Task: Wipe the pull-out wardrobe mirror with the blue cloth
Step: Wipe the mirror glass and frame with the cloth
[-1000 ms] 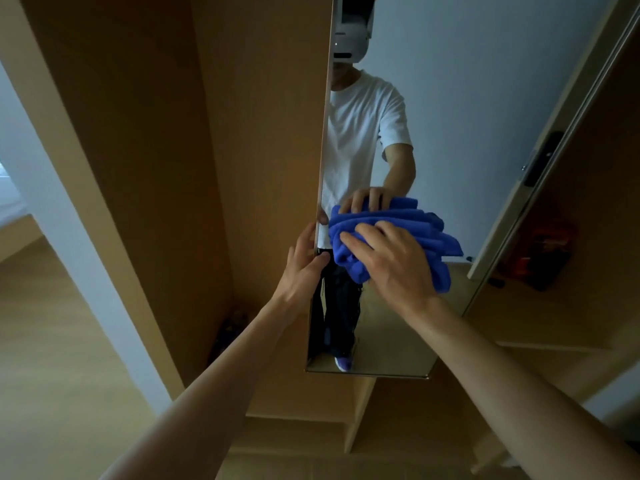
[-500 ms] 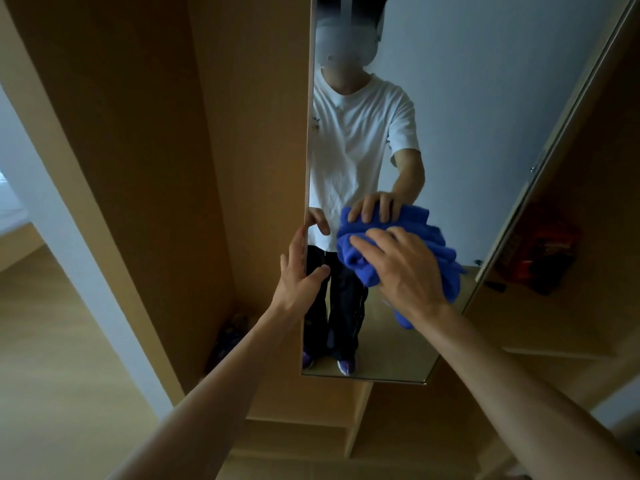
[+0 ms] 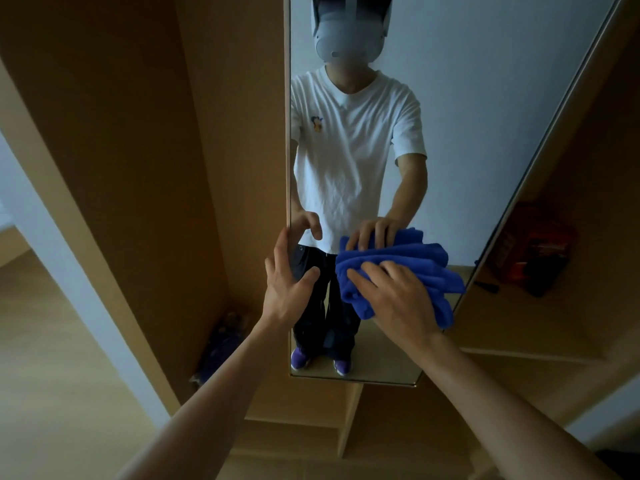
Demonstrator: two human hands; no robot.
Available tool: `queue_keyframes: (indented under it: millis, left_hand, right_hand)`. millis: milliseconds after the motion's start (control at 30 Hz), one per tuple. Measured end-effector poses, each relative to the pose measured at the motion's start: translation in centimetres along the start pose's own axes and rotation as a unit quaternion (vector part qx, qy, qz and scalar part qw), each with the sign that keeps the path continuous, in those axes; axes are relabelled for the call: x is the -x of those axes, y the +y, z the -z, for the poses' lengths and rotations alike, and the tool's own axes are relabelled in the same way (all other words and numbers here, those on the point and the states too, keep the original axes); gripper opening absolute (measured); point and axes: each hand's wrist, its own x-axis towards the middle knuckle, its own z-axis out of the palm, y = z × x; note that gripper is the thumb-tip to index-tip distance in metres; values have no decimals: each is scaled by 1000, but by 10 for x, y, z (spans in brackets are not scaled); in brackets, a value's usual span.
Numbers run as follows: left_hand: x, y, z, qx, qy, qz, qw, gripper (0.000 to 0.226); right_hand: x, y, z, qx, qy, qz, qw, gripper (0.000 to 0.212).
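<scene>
The tall pull-out wardrobe mirror [image 3: 467, 116] stands ahead of me, reflecting a person in a white shirt. My right hand [image 3: 394, 299] presses the bunched blue cloth [image 3: 415, 268] flat against the lower part of the glass. My left hand [image 3: 287, 285] grips the mirror's left edge, fingers behind the frame and thumb on the front. The cloth and both hands are doubled in the reflection.
Wooden wardrobe panels [image 3: 138, 168] stand to the left of the mirror. To the right are wooden shelves with a red and black object [image 3: 533, 251]. A dark bundle [image 3: 225, 341] lies low at the wardrobe's foot. Light wood floor [image 3: 52, 375] spreads at the lower left.
The mirror now faces me more squarely and shows more of the reflection. My right hand with the cloth has shifted slightly right and down on the glass. My left hand keeps hold of the edge.
</scene>
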Motion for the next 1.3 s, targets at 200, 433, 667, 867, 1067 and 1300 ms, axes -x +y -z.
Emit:
queue_keyframes:
  millis: [200,433,667,867,1067,1300]
  left_hand:
    - [2,-3,-6,-4,17,2,1000,89]
    - [3,-1,-11,-15,23,14,1000,92]
    - [5,-2,-17,-29,35,13,999,98]
    - [11,-4,-21,-39,40,14,998,100]
    - [17,1,-22,-46,30,23,998,105]
    - [18,3,-28,-51,36,41,997,104]
  right_hand:
    - [0,7,11,-20,10,9,1000,41]
    - [-21,46,57,-23,65,-25,997,51]
    - [-5,51,35,6,78,-13,997,38]
    - [27,44,3,0,32,-2,999,41]
    - [41,49,3,-17,-4,-2,1000,42]
    - [20,95,54,-27,75,-63,995,47]
